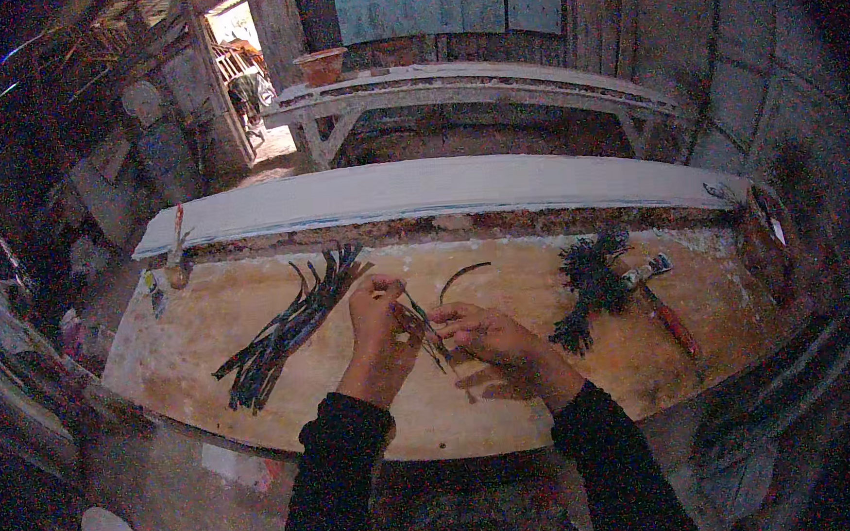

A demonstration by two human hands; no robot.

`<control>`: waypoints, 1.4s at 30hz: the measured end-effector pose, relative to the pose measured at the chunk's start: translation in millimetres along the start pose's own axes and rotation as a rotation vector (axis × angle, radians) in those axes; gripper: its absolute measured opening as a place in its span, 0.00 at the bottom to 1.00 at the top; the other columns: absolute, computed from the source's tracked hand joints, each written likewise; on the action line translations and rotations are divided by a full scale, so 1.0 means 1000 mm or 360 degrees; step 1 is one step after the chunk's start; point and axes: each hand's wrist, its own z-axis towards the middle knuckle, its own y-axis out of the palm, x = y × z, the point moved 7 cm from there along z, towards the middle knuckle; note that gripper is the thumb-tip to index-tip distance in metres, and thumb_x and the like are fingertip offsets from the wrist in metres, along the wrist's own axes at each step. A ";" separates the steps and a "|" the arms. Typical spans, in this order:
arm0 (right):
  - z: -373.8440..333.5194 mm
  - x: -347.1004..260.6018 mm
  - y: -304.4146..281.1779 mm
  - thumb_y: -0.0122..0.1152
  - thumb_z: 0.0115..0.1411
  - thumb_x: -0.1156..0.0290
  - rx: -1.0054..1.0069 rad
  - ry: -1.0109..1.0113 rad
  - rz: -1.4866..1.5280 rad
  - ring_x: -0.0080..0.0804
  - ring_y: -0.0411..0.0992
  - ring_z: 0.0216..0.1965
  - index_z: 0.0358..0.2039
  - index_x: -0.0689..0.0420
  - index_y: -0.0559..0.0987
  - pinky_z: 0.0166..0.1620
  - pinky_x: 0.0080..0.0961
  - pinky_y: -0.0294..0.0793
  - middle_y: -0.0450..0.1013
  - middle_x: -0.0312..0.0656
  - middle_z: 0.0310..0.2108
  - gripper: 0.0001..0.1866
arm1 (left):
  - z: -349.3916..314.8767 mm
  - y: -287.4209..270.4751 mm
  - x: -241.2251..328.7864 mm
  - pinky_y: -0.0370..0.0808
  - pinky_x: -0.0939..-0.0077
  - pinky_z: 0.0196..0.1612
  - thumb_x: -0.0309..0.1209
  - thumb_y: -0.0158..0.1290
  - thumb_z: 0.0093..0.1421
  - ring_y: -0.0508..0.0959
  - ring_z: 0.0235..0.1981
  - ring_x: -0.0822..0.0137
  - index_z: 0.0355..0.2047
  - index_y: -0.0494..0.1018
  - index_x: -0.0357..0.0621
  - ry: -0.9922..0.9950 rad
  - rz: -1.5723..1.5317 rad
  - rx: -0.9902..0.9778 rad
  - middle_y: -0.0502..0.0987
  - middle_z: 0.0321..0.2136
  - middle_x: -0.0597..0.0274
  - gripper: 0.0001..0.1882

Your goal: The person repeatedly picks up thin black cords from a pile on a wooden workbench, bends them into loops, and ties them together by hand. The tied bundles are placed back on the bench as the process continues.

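Note:
Over the middle of the wooden board, my left hand (382, 326) pinches thin dark strips (425, 326) that slant down toward the right. Beside it my right hand (496, 347) has its thumb and forefinger closed at the same strips, its other fingers loosely curled. One curved dark strip (464, 272) arcs up just beyond the right fingertips; whether it is held or lies on the board I cannot tell. A loose bundle of long dark strips (291, 330) lies left of my left hand. Farther right is a heap of short, crinkled black pieces (593, 279).
A hammer (670, 319) with a red handle rests against the black heap. The board (260, 426) has a raised pale ledge (440, 189) along its far side. A brush-like tool (179, 251) stands at the far left. Behind are a long bench (493, 96), a reddish pot (321, 67) and a bright doorway.

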 end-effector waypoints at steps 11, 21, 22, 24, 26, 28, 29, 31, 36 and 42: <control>0.044 -0.002 -0.073 0.64 0.48 0.76 0.0455 -0.0671 -0.0283 0.21 0.68 0.33 0.27 0.55 0.74 0.38 0.23 0.68 0.71 0.33 0.29 0.07 | -0.021 0.037 -0.019 0.70 0.72 0.19 0.24 0.48 0.55 0.72 0.18 0.65 0.29 0.65 0.44 -0.0425 -0.0317 -0.0885 0.66 0.19 0.63 0.03; 0.032 -0.016 -0.109 0.58 0.54 0.71 0.1184 -0.0897 -0.0598 0.19 0.64 0.30 0.37 0.54 0.76 0.33 0.18 0.64 0.67 0.30 0.25 0.09 | -0.025 0.048 -0.035 0.70 0.81 0.28 0.26 0.55 0.53 0.74 0.27 0.75 0.29 0.70 0.41 0.0032 0.0591 -0.1575 0.74 0.26 0.63 0.05; 0.030 -0.017 -0.111 0.58 0.54 0.70 0.1220 -0.0876 -0.0643 0.19 0.64 0.30 0.38 0.54 0.77 0.33 0.18 0.64 0.67 0.30 0.25 0.10 | -0.026 0.050 -0.027 0.70 0.80 0.27 0.26 0.55 0.53 0.74 0.25 0.75 0.28 0.69 0.41 0.0039 0.0684 -0.1515 0.74 0.25 0.63 0.05; 0.030 -0.018 -0.112 0.57 0.56 0.67 0.1299 -0.0843 -0.0772 0.19 0.64 0.30 0.38 0.53 0.77 0.33 0.19 0.64 0.66 0.30 0.26 0.10 | -0.009 0.039 -0.043 0.69 0.80 0.24 0.27 0.55 0.53 0.73 0.21 0.75 0.27 0.69 0.42 -0.0104 0.0536 -0.1220 0.73 0.24 0.64 0.06; 0.027 -0.020 -0.106 0.58 0.55 0.67 0.1324 -0.0823 -0.0780 0.21 0.64 0.31 0.36 0.53 0.78 0.32 0.20 0.64 0.66 0.31 0.27 0.09 | -0.001 0.025 -0.052 0.67 0.79 0.22 0.27 0.56 0.52 0.71 0.18 0.75 0.27 0.68 0.42 -0.0315 0.0122 -0.0974 0.72 0.23 0.64 0.06; 0.024 -0.018 -0.109 0.59 0.55 0.66 0.1321 -0.0755 -0.0719 0.23 0.65 0.34 0.35 0.54 0.78 0.34 0.22 0.66 0.66 0.33 0.30 0.08 | -0.023 0.038 -0.029 0.66 0.79 0.20 0.26 0.56 0.52 0.69 0.16 0.75 0.26 0.68 0.43 -0.0611 -0.0543 -0.0801 0.71 0.21 0.64 0.07; 0.026 -0.015 -0.109 0.60 0.54 0.66 0.1278 -0.0701 -0.0662 0.24 0.66 0.36 0.34 0.54 0.79 0.35 0.23 0.67 0.66 0.34 0.32 0.09 | -0.006 0.027 -0.020 0.65 0.78 0.19 0.26 0.56 0.51 0.69 0.16 0.75 0.26 0.68 0.43 -0.0239 -0.0083 -0.0626 0.70 0.21 0.64 0.07; 0.035 -0.012 -0.101 0.61 0.53 0.65 0.1068 -0.0818 -0.0672 0.28 0.66 0.37 0.33 0.56 0.77 0.37 0.26 0.68 0.66 0.37 0.35 0.10 | 0.031 -0.003 -0.003 0.64 0.77 0.18 0.25 0.56 0.51 0.68 0.15 0.74 0.25 0.68 0.44 0.0510 0.0819 -0.0225 0.68 0.19 0.64 0.07; 0.035 -0.005 -0.040 0.60 0.54 0.65 -0.0097 -0.0657 -0.0648 0.30 0.67 0.45 0.36 0.58 0.79 0.45 0.28 0.70 0.62 0.39 0.48 0.12 | 0.049 -0.022 -0.011 0.63 0.74 0.15 0.25 0.57 0.50 0.68 0.14 0.73 0.25 0.68 0.44 0.0444 0.0266 -0.0059 0.67 0.18 0.64 0.08; 0.027 0.001 -0.024 0.61 0.53 0.63 -0.0200 -0.0613 -0.0349 0.31 0.67 0.45 0.33 0.60 0.78 0.47 0.29 0.67 0.67 0.39 0.44 0.13 | 0.001 0.009 0.001 0.65 0.71 0.12 0.23 0.54 0.52 0.68 0.09 0.67 0.26 0.66 0.43 -0.0088 -0.0179 -0.0237 0.67 0.16 0.63 0.06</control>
